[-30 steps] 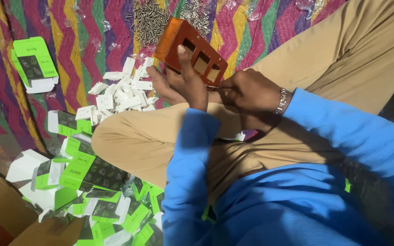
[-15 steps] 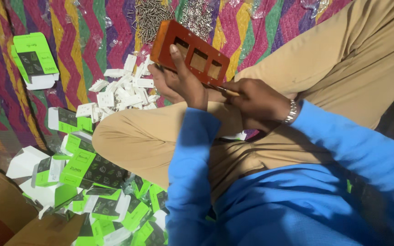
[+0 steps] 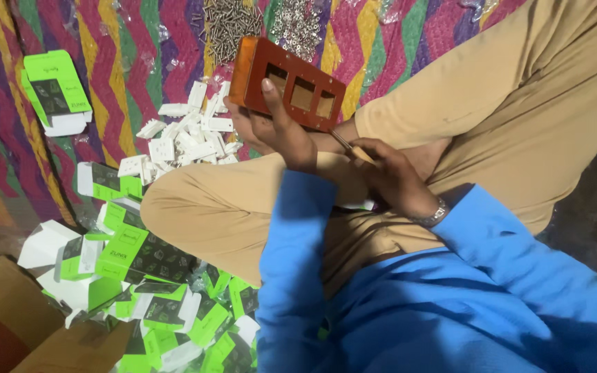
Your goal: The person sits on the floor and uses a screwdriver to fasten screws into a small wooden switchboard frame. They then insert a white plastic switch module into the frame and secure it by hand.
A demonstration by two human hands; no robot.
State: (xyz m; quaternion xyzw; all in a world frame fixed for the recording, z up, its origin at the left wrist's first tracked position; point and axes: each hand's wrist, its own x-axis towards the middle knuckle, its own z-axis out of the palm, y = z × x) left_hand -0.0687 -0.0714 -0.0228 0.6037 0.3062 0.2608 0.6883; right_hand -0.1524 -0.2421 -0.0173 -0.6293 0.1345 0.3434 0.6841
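My left hand [image 3: 274,131] grips an orange-brown rectangular board [image 3: 288,83] with three square cut-outs, held tilted above my folded legs, thumb on its face. My right hand [image 3: 392,176] sits just right of it over my lap and holds a thin screwdriver [image 3: 343,140] whose metal tip points up toward the board's lower right corner. Both sleeves are blue. What the right fingers hide below the handle cannot be made out.
A pile of small white switch parts [image 3: 184,135] lies on the zigzag cloth left of the board. Heaps of screws [image 3: 229,27] and small metal pieces [image 3: 298,24] lie beyond. Green-and-white cartons [image 3: 146,276] crowd the lower left, beside a cardboard box [image 3: 8,324].
The board has tilted and shifted a little left in my left hand. My right hand has dropped down and away from the board, toward my lap, with the screwdriver now visible.
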